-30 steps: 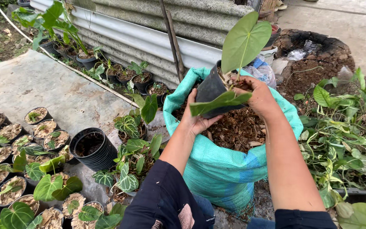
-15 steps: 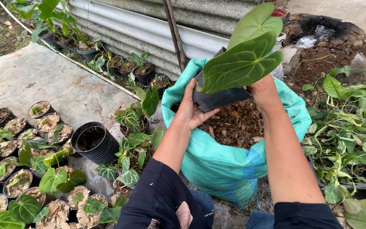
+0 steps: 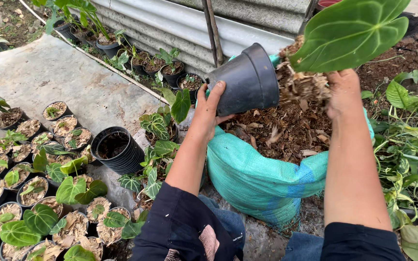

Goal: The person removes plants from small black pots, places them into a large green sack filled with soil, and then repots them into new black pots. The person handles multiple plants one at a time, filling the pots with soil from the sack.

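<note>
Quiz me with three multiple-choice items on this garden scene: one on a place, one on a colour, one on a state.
1. Where is the stack of empty black plastic pots?
A. on the grey slab
B. inside the sack
C. on the metal sheet

2. What colour is the woven sack of brown potting mix?
A. red
B. teal green
C. white

3. How is the black plastic pot in the left hand held?
A. upright
B. tipped sideways
C. flat on the ground

Answers: 1 A, it stands beside the potted seedlings; 2 B, its cloth is teal; 3 B, its mouth faces the right hand.

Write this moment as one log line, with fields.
left hand: holds tipped black pot | right hand: holds plant by its root clump | below: open green sack
</note>
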